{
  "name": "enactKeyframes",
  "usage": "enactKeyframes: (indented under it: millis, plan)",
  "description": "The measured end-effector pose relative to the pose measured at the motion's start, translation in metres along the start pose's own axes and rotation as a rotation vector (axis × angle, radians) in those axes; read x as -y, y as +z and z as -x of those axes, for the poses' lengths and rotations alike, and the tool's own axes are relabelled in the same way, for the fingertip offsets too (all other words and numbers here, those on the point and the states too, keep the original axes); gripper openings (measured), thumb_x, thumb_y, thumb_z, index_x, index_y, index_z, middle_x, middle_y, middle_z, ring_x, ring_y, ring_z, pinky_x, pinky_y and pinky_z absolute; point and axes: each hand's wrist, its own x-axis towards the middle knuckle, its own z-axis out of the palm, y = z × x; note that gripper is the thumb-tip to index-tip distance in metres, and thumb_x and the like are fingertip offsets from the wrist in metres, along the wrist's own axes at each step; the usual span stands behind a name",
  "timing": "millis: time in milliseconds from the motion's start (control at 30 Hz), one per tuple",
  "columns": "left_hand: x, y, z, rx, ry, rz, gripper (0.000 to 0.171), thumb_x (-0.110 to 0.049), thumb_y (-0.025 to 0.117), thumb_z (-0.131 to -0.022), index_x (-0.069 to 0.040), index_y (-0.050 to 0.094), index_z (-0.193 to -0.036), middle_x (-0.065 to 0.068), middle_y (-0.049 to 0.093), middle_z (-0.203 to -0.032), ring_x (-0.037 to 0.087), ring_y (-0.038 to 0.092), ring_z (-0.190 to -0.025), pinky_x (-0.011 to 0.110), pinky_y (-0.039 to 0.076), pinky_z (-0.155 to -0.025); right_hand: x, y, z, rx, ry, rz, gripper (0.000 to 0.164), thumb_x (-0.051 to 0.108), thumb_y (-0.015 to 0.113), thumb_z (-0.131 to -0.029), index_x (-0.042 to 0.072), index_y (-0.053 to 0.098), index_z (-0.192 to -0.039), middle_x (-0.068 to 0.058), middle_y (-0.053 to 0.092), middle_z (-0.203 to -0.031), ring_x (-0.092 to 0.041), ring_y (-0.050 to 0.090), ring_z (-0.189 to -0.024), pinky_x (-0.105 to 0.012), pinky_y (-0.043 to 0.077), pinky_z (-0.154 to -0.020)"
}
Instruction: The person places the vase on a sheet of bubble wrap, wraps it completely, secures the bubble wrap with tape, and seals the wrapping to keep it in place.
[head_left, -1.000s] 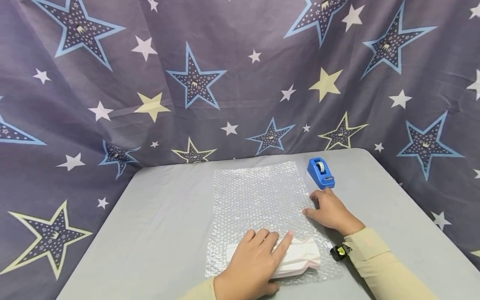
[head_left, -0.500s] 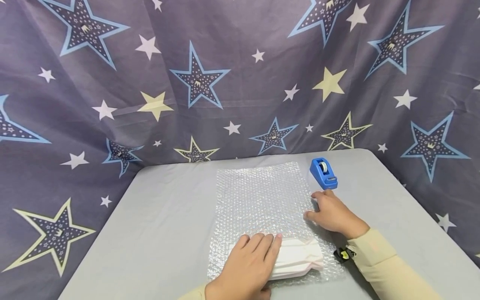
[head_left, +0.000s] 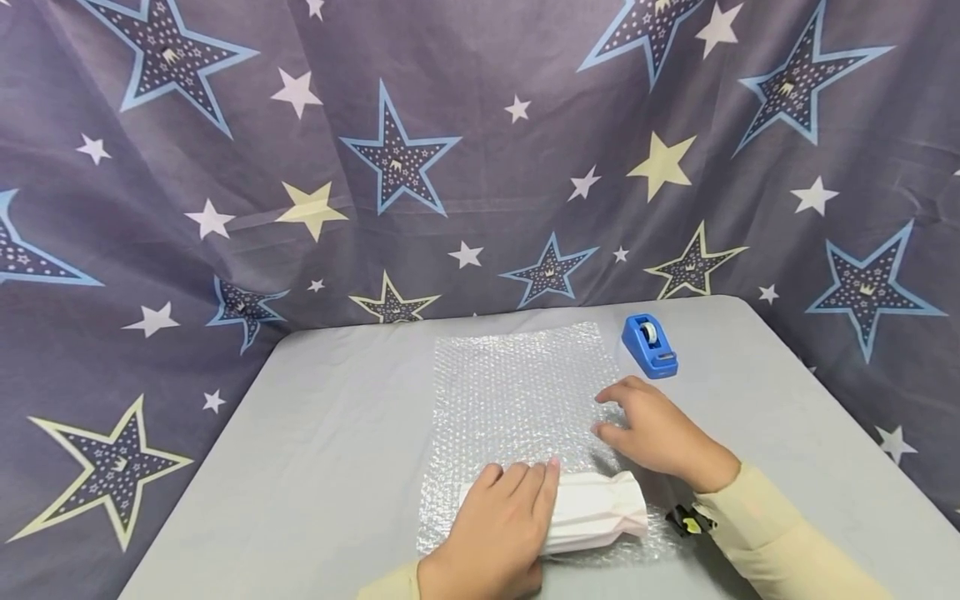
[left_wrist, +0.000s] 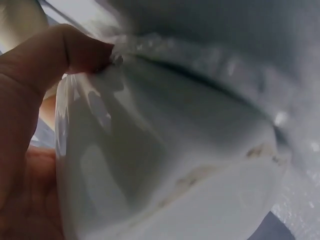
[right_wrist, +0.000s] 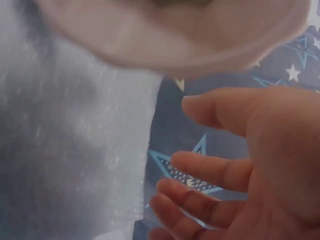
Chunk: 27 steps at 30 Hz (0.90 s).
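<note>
A white faceted ceramic vase [head_left: 592, 510] lies on its side across the near end of a bubble wrap sheet [head_left: 517, 392]. My left hand [head_left: 498, 529] grips the vase near its base end, fingers over the top. In the left wrist view, the thumb [left_wrist: 82, 50] presses the vase's side where the edge of the bubble wrap meets it, and the base [left_wrist: 220, 195] faces the camera. The right hand [head_left: 660, 433] hovers over the sheet's right edge, fingers spread and holding nothing. Above that hand in the right wrist view is the vase's pinkish, wavy rim [right_wrist: 190, 55].
A blue tape dispenser [head_left: 649, 346] with a roll in it stands beyond the right hand, beside the sheet's far right corner. A grey cloth covers the table [head_left: 330, 450]. Behind the table hangs a star-patterned curtain [head_left: 465, 167].
My left hand has drawn its fingers closer together round the vase, leaving more of its middle showing. The right hand has shifted left over the bubble wrap's edge.
</note>
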Motion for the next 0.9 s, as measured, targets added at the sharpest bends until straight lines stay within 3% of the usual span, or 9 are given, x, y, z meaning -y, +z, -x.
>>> enactKeyframes:
  millis: [267, 367, 667, 900]
  plan:
    - [0.001, -0.006, -0.004, 0.155, -0.008, 0.026, 0.123, -0.071, 0.081, -0.059, 0.002, 0.045, -0.152, 0.005, 0.066, -0.132, 0.018, 0.060, -0.108, 0.033, 0.045, -0.085, 0.015, -0.008, 0.006, 0.018, -0.034, -0.023, 0.036, 0.028, 0.077, -0.090, 0.007, 0.072, -0.118, -0.006, 0.068, -0.119, -0.027, 0.066, -0.114, -0.052, 0.053, -0.099]
    - [0.000, -0.007, -0.005, 0.160, -0.009, 0.020, 0.125, -0.071, 0.083, -0.058, 0.002, 0.045, -0.152, 0.005, 0.066, -0.132, 0.018, 0.060, -0.107, 0.033, 0.045, -0.084, 0.016, -0.009, 0.008, 0.018, -0.041, -0.018, 0.036, 0.028, 0.077, -0.090, 0.007, 0.072, -0.118, -0.006, 0.068, -0.119, -0.027, 0.066, -0.114, -0.051, 0.053, -0.100]
    - [0.001, -0.005, -0.008, 0.104, 0.011, -0.022, 0.109, -0.060, 0.084, -0.062, 0.003, 0.053, -0.146, 0.007, 0.071, -0.125, 0.018, 0.065, -0.100, 0.031, 0.047, -0.081, 0.023, -0.009, 0.011, 0.026, -0.078, -0.009, 0.033, 0.026, 0.077, -0.089, 0.009, 0.073, -0.117, -0.003, 0.068, -0.117, -0.025, 0.066, -0.114, -0.049, 0.053, -0.100]
    - [0.002, -0.004, -0.011, 0.134, 0.011, -0.019, 0.107, -0.058, 0.083, -0.062, 0.003, 0.054, -0.145, 0.009, 0.071, -0.126, 0.020, 0.067, -0.100, 0.032, 0.051, -0.083, 0.034, -0.013, 0.015, 0.067, -0.118, -0.002, 0.033, 0.029, 0.077, -0.090, 0.013, 0.072, -0.118, 0.001, 0.068, -0.120, -0.022, 0.066, -0.114, -0.047, 0.054, -0.099]
